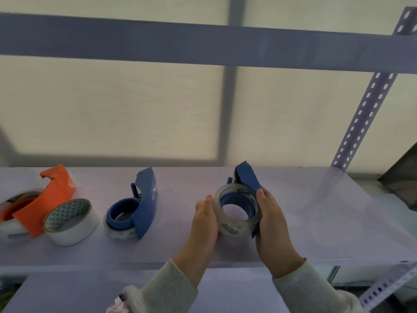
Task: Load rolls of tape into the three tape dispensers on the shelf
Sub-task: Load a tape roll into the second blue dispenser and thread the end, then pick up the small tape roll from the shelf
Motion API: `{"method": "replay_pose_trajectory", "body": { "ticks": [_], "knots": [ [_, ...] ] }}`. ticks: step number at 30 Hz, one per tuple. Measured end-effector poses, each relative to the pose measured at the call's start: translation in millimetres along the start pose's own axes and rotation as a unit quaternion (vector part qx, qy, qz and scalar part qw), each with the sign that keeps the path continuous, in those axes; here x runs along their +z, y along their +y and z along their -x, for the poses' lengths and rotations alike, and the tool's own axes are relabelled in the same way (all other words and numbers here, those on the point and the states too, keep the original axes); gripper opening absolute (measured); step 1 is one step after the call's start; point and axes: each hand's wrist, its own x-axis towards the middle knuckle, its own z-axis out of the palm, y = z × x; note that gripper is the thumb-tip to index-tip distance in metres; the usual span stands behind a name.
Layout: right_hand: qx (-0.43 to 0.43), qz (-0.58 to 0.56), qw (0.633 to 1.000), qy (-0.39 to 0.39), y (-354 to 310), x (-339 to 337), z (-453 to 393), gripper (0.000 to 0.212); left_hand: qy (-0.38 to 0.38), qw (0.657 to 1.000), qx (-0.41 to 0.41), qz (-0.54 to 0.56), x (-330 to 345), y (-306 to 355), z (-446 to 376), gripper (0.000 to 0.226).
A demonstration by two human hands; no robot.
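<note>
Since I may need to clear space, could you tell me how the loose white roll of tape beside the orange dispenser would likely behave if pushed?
The white roll of tape lies tilted, leaning on the orange dispenser, so a nudge would probably drop it flat or set it rolling. Its hollow core suggests it is light. The smooth shelf may let it slide.

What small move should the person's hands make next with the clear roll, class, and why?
Probably press the clear tape roll fully down onto the blue dispenser's hub. The left hand lies flat against the roll's side, the right hand grips the dispenser, and the roll looks tilted around the hub, perhaps not yet seated.
</note>
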Motion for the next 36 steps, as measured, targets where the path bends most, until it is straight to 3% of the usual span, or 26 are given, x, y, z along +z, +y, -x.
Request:
{"method": "replay_pose_trajectory", "body": {
  "ticks": [2, 5, 11, 13, 14, 16, 18, 20, 22, 23, 25, 28, 29, 32, 36],
  "knots": [
    [0.004, 0.023, 1.000, 0.000, -3.1, -3.6, -6.2, 0.033, 0.001, 0.996, 0.030, -0.086, -3.3, -4.5, -2.9, 0.033],
    [0.018, 0.026, 0.999, 0.009, -2.5, -7.5, -10.6, 0.032, -0.014, 0.968, 0.085, -0.234, -9.8, -1.4, -1.5, 0.036],
    [0.014, 0.074, 0.997, 0.008, 9.7, -10.2, -11.9, 0.024, -0.012, 0.871, 0.163, -0.464, -31.1, 3.2, -7.3, 0.044],
    [-0.019, 0.117, 0.992, 0.044, 11.0, -12.9, -9.8, 0.024, -0.018, 0.831, 0.197, -0.519, -41.3, 7.1, -2.5, 0.042],
    [-0.068, 0.168, 0.980, 0.079, 9.7, -11.5, -5.7, 0.026, -0.009, 0.826, 0.216, -0.520, -47.3, 9.2, 1.8, 0.042],
    [-0.233, 0.214, 0.940, 0.125, 2.3, -0.2, 12.8, 0.024, 0.065, 0.850, 0.258, -0.455, -60.6, 19.7, 18.5, 0.036],
    [-0.335, 0.169, 0.926, 0.054, -1.6, 22.5, 34.7, 0.022, 0.190, 0.878, 0.302, -0.318, -82.0, 32.3, 34.0, 0.030],
    [-0.343, 0.136, 0.928, -0.060, 3.6, 47.3, 54.9, 0.016, 0.302, 0.871, 0.329, -0.203, -110.4, 44.0, 42.9, 0.019],
    [-0.355, 0.181, 0.902, -0.169, 16.9, 72.9, 72.0, 0.013, 0.384, 0.859, 0.309, -0.140, -145.8, 49.3, 41.6, 0.009],
    [-0.331, 0.203, 0.895, -0.218, 27.2, 85.5, 77.9, 0.013, 0.415, 0.857, 0.283, -0.115, -163.3, 50.5, 39.1, 0.009],
    [-0.183, 0.208, 0.901, -0.333, 46.0, 113.3, 88.4, 0.020, 0.451, 0.863, 0.215, -0.082, -193.1, 49.1, 33.4, 0.019],
    [0.032, 0.226, 0.868, -0.440, 69.9, 155.6, 96.4, 0.046, 0.432, 0.887, 0.150, -0.066, -217.6, 45.6, 29.3, 0.028],
    [0.074, 0.216, 0.864, -0.449, 75.6, 169.4, 97.4, 0.051, 0.413, 0.897, 0.143, -0.060, -221.7, 44.7, 28.4, 0.027],
    [0.115, 0.120, 0.885, -0.435, 85.7, 204.1, 95.9, 0.040, 0.377, 0.916, 0.136, -0.031, -232.2, 45.0, 26.2, 0.021],
    [0.136, 0.089, 0.911, -0.379, 98.4, 229.6, 97.0, 0.049, 0.358, 0.926, 0.112, -0.036, -248.1, 42.6, 25.5, 0.038]
  ]
}}
